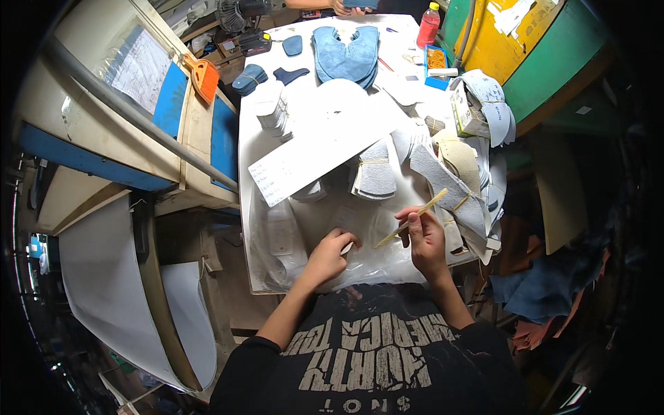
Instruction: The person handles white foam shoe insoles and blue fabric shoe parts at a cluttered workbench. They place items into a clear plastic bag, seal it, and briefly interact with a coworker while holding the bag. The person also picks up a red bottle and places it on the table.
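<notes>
My right hand (425, 243) is closed on a thin, yellowish strip (436, 199), which slants up and away past the fingertips; its exact kind is not clear. To its left, my left hand (328, 258) rests low over the near part of the table, fingers curled round a small white piece (347, 247) that is mostly hidden. Clear plastic sheeting (280, 266) lies under and around both hands. Just beyond them stands a banded stack of grey-white cut pieces (374, 171). A long white card with handwriting (311, 159) lies slantwise behind the left hand.
Banded stacks of grey shaped pieces (449, 183) crowd the table's right edge. Blue cut pieces (346, 55), a blue tray of rubber bands (436, 66) and a red bottle (429, 28) are at the far end. Another person's hands (349, 8) are beyond.
</notes>
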{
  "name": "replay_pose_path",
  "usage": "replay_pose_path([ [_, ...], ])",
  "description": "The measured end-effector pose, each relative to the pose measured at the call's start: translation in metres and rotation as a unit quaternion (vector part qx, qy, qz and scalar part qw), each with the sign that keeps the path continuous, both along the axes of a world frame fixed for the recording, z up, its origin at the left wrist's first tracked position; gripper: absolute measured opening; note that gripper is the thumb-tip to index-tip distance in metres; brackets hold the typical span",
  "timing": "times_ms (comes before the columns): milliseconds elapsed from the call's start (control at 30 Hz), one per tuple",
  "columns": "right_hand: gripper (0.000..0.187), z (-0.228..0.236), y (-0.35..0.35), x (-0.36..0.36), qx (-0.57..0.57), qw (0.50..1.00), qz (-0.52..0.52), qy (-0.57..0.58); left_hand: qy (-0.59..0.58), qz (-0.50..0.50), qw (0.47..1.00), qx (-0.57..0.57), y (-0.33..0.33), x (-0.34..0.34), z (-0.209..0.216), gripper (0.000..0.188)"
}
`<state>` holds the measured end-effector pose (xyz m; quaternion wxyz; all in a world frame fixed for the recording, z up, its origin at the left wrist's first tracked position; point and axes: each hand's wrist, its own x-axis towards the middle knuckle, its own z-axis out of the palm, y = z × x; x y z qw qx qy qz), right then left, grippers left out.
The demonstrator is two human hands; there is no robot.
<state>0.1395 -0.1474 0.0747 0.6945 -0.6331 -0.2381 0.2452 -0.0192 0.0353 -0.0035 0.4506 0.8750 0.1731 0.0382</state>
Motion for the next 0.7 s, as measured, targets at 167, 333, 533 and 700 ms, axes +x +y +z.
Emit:
replay_pose_path([
  [167,0.031,-0.001,0.003,-0.002,0.025,0.999,-0.013,0.019,0.052,-0.028,0.993,0.102,-0.006,0.002,-0.003,0.034],
  [333,0.031,-0.005,0.007,0.000,0.013,1.000,-0.007,0.018,0.068,-0.018,0.981,0.179,-0.007,0.009,0.003,0.028],
  [533,0.030,-0.005,0.008,-0.001,0.000,1.000,-0.005,-0.007,0.038,0.083,0.989,0.116,-0.002,0.010,0.021,0.019],
  [700,0.030,0.012,0.007,-0.006,0.006,0.999,0.011,-0.051,-0.097,0.140,0.977,-0.126,0.009,0.005,0.059,0.016],
])
